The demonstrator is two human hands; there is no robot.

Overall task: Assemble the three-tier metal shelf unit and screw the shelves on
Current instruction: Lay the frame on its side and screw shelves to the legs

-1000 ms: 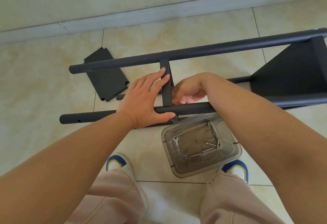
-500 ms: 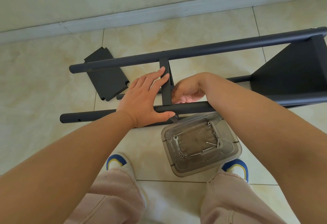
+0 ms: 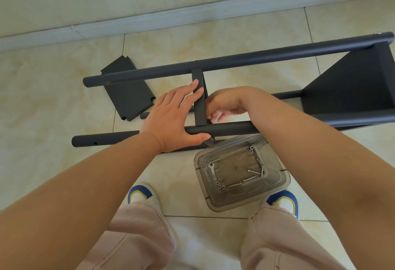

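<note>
Shelf frame (image 3: 245, 60) lies on its side on beige floor tiles (image 3: 42, 103) nr the wall skirting (image 3: 192, 16). My left hand (image 3: 171, 118), fingers straight, rests on middle shelf (image 3: 199, 103) & front tube. Right hand (image 3: 226, 105) curled behind it; can't tell on what. Screw tub (image 3: 275, 195) by my shoes.

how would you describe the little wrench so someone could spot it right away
On the tiled floor between the person's shoes sits a clear plastic container. The wrench lies inside along its left wall. It is the only flat, open-ended piece; the rest are thin screws and small nuts.
</note>
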